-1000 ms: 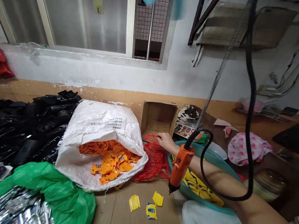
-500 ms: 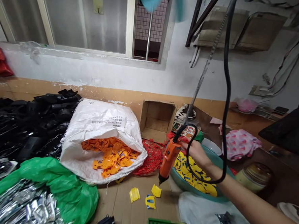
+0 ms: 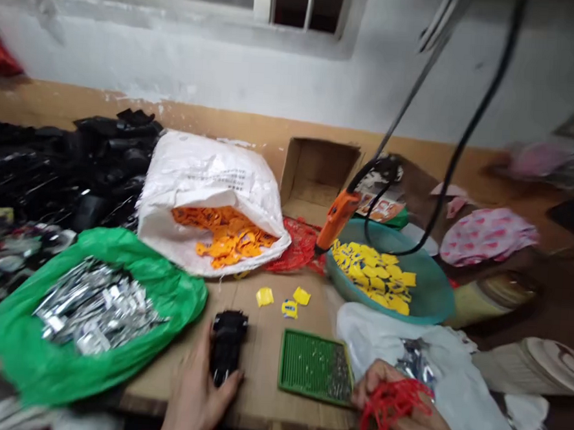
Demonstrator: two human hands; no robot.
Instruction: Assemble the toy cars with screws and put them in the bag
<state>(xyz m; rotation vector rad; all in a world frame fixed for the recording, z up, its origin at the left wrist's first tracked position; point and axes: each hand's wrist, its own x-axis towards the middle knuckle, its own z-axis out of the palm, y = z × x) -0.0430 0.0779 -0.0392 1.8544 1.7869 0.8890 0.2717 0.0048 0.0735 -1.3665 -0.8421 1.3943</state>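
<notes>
My left hand point(image 3: 195, 397) is shut around a black plastic piece point(image 3: 227, 344) on the cardboard-covered bench. My right hand point(image 3: 383, 386) grips a tangle of red plastic runner point(image 3: 376, 420) beside a green pin tray point(image 3: 316, 367). Above a teal basin point(image 3: 432, 302) of yellow plastic pieces point(image 3: 373, 275), an orange electric screwdriver point(image 3: 336, 221) hangs from a black cable point(image 3: 467, 129). Neither hand touches it. Several small yellow pieces point(image 3: 282, 298) lie loose on the bench.
A white woven sack point(image 3: 206, 177) holds orange plastic pieces. A green bag point(image 3: 17, 335) holds silver pieces. Black plastic parts are heaped at the left. Behind are a cardboard box point(image 3: 318, 178) and a red runner pile point(image 3: 299, 248). A white cloth point(image 3: 456, 381) lies at the right.
My view has tipped lower, bringing the near bench edge in. My right hand has moved from the red pile to the near right with red runner in it. My left hand has appeared holding the black piece.
</notes>
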